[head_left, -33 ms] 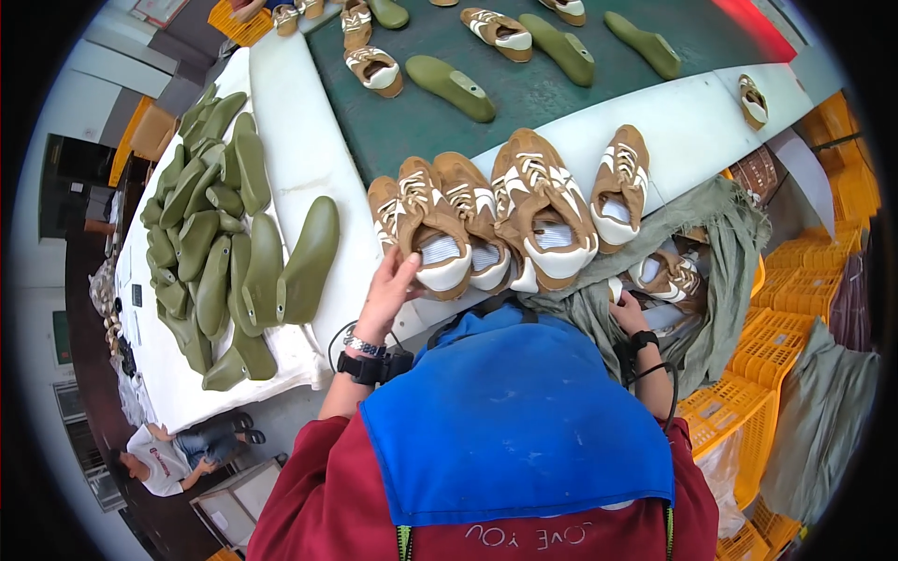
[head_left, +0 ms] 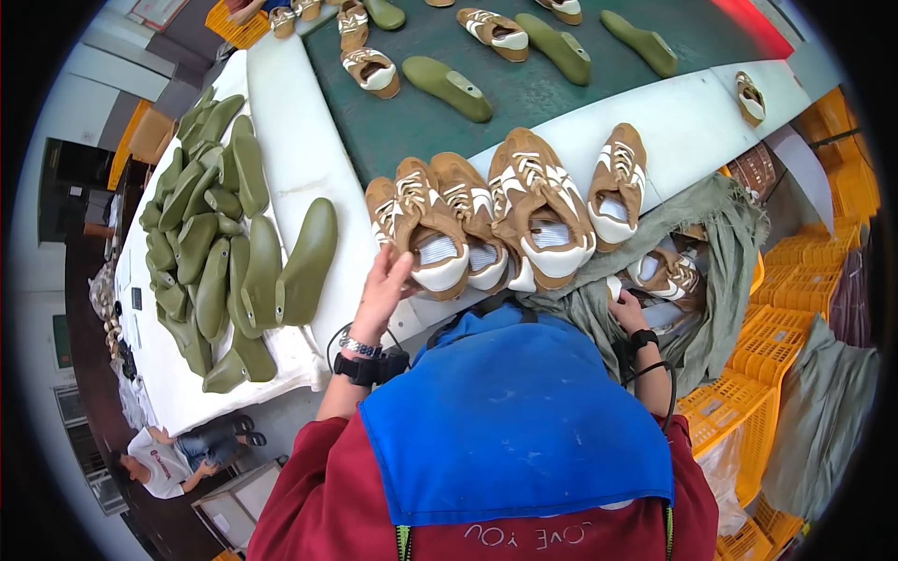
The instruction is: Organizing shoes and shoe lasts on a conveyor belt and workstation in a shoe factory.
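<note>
My left hand (head_left: 386, 288), fingers loosely curved, sits at the heel of a brown-and-white sneaker (head_left: 418, 213) near the left end of a row on the white counter (head_left: 675, 157); whether it grips, I cannot tell. My right hand (head_left: 628, 312), its hold also unclear, is at a grey-green cloth (head_left: 725, 248) around another sneaker (head_left: 675, 276).

shoe (head_left: 669, 277) in cloth (head_left: 725, 234): partly hidden | topmost green form (head_left: 384, 13): cut off | right hand (head_left: 630, 314): fingers partly hidden
</note>
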Demonstrator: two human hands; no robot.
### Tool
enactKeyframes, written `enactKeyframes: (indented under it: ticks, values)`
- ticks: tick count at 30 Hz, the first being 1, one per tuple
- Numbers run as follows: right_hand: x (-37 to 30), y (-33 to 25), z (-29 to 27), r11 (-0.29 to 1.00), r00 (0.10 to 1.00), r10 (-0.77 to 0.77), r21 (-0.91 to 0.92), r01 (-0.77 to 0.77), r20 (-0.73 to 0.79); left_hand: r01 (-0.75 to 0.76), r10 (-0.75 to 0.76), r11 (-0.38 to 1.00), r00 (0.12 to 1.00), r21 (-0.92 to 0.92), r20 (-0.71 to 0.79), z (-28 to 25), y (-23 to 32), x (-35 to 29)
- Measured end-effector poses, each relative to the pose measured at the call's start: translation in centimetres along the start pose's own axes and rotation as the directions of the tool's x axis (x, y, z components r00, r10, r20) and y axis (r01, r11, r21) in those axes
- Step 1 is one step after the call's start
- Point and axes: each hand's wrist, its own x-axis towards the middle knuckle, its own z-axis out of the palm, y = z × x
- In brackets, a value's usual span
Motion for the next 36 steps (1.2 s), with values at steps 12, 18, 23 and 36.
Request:
enactKeyframes:
  ticks: [12,18,23,36]
  values:
    - [-7.4,-1.2,-3.0,0.24,0.904,0.13,0.897,0.37,-0.408,-0.491,0.496,0.866,0.868,0.089,-0.037,-0.8,5.7,0.2]
    - [-13.5,-18.0,-8.1,0.432,0.618,-0.103,0.525,0.733,-0.779,-0.488,0.48,0.872,0.851,-0.014,0.214,3.5,7.5,-2.3]
    - [-16.3,-26.7,-4.7,0.361,0.313,-0.932,-0.504,0.785,-0.181,-0.421,0.411,0.897,0.674,-0.139,0.613,7.3,9.0,-3.1]
    - [-15.2,-30.9,-0.6,0.247,0.309,-0.949,-0.472,0.847,0.057,-0.178,0.34,0.931,0.741,-0.319,0.579,8.4,9.3,-3.8]
